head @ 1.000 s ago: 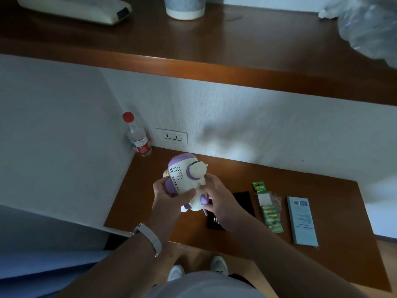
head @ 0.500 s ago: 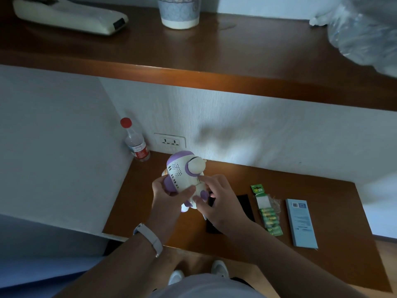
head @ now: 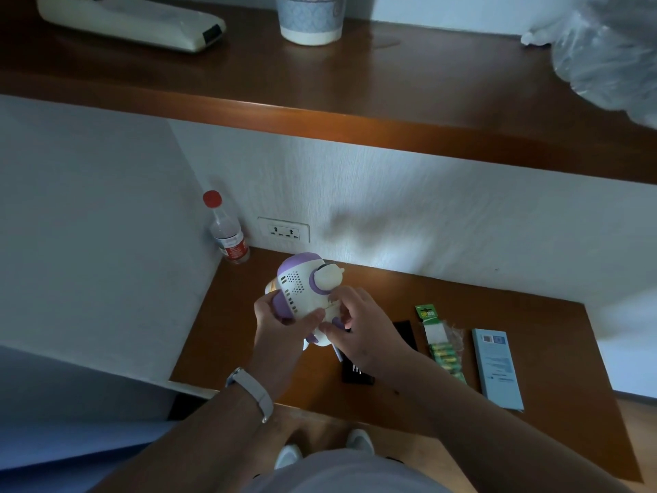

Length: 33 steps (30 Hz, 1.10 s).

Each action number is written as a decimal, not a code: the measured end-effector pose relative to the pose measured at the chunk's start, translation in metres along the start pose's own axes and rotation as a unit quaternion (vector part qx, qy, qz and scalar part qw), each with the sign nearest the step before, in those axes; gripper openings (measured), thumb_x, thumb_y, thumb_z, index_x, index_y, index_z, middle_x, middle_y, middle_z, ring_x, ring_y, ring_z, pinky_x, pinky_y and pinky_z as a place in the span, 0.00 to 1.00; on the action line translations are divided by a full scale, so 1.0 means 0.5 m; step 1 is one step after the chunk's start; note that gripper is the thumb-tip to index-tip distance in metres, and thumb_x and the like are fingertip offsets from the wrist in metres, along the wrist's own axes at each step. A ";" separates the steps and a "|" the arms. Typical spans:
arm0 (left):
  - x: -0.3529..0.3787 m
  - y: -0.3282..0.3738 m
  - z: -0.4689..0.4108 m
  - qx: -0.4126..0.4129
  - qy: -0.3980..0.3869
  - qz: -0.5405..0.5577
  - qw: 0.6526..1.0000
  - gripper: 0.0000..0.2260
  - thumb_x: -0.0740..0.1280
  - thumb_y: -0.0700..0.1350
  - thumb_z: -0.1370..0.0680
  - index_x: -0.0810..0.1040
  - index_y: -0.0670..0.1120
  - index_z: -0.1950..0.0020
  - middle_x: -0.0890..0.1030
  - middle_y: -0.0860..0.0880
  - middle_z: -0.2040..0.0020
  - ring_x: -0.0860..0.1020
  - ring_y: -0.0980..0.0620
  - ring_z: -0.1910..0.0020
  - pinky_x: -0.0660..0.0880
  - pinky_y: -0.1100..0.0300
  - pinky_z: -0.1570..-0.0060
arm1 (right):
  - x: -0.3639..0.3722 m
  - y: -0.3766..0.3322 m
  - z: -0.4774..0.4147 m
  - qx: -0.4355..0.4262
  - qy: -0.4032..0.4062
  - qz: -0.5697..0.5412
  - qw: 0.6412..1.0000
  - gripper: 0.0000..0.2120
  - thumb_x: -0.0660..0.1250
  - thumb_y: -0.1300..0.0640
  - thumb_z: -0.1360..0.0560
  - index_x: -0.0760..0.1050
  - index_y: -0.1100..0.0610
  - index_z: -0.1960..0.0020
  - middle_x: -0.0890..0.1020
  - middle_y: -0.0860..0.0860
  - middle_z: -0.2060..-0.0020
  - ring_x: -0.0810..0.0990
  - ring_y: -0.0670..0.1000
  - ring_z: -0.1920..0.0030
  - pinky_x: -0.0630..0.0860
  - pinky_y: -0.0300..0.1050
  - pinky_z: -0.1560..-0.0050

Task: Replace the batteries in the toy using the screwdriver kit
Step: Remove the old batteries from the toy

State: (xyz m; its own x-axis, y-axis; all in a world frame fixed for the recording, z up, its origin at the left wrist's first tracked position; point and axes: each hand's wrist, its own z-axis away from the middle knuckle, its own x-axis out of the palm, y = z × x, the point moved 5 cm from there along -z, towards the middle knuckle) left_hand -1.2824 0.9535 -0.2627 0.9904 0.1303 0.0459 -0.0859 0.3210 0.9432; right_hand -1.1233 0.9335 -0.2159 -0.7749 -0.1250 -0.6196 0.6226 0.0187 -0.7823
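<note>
A white and purple toy (head: pixel 298 289) is held up above the wooden table (head: pixel 444 290). My left hand (head: pixel 281 332) grips its lower left side. My right hand (head: pixel 359 329) presses its fingertips against a small panel on the toy's lower right, and a thin screwdriver (head: pixel 338 353) sticks out beneath that hand. The black screwdriver kit case (head: pixel 405 334) lies on the table, partly hidden by my right wrist. A green pack of batteries (head: pixel 442 350) lies to its right.
A pale blue box (head: pixel 497 368) lies right of the batteries. A red-capped bottle (head: pixel 227 233) stands in the back left corner beside a wall socket (head: pixel 283 230). A wooden shelf (head: pixel 355 112) overhangs, carrying a cup (head: pixel 309 16) and a plastic bag (head: pixel 611 55).
My right hand has moved up along the toy, from its purple foot to the small panel on its side. The toy stays held in my left hand.
</note>
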 end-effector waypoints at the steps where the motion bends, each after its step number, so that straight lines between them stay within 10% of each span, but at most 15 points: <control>1: -0.001 -0.001 0.000 -0.003 0.000 0.003 1.000 0.30 0.81 0.41 0.35 0.66 0.62 0.46 0.78 0.49 0.47 0.82 0.49 0.50 0.81 0.61 0.64 | 0.002 0.000 -0.001 -0.001 -0.003 -0.003 1.000 0.18 0.71 0.49 0.24 0.65 0.41 0.39 0.72 0.41 0.45 0.75 0.40 0.51 0.72 0.25 0.59; 16: -0.062 -0.019 -0.009 -0.049 0.033 0.052 0.997 0.31 0.81 0.45 0.38 0.69 0.61 0.43 0.80 0.54 0.48 0.84 0.54 0.53 0.82 0.58 0.61 | 0.027 0.016 0.008 0.110 0.063 -0.185 0.975 0.20 0.75 0.57 0.27 0.69 0.46 0.43 0.80 0.43 0.49 0.81 0.40 0.51 0.78 0.31 0.56; 20: -0.095 -0.014 -0.010 -0.046 0.050 0.050 0.996 0.32 0.80 0.44 0.35 0.68 0.59 0.37 0.80 0.56 0.47 0.82 0.54 0.50 0.82 0.59 0.61 | 0.061 0.066 -0.008 0.221 0.064 -0.293 0.928 0.12 0.72 0.60 0.27 0.76 0.47 0.48 0.83 0.49 0.49 0.82 0.49 0.46 0.81 0.50 0.43; 29: -0.162 -0.026 0.006 -0.057 0.055 0.051 0.996 0.35 0.79 0.43 0.32 0.66 0.53 0.31 0.81 0.52 0.43 0.82 0.50 0.45 0.83 0.53 0.53 | 0.147 0.157 -0.034 0.301 0.013 -0.157 0.941 0.11 0.65 0.53 0.25 0.77 0.60 0.61 0.79 0.50 0.68 0.75 0.50 0.65 0.69 0.44 0.64; 33: -0.188 -0.027 0.007 -0.061 0.061 0.039 0.996 0.36 0.80 0.44 0.33 0.66 0.51 0.30 0.80 0.50 0.41 0.82 0.48 0.43 0.83 0.47 0.49 | 0.171 0.182 -0.046 0.300 -0.015 -0.103 0.948 0.08 0.66 0.53 0.23 0.82 0.53 0.49 0.84 0.50 0.57 0.81 0.49 0.57 0.73 0.43 0.61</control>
State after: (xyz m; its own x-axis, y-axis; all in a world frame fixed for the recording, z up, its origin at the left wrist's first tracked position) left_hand -1.3740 0.9337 -0.2788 0.9607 0.2688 0.0696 -0.1809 0.4155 0.8914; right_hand -1.1357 0.9471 -0.3414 -0.8889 -0.0934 -0.4486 0.4156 -0.5766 -0.7035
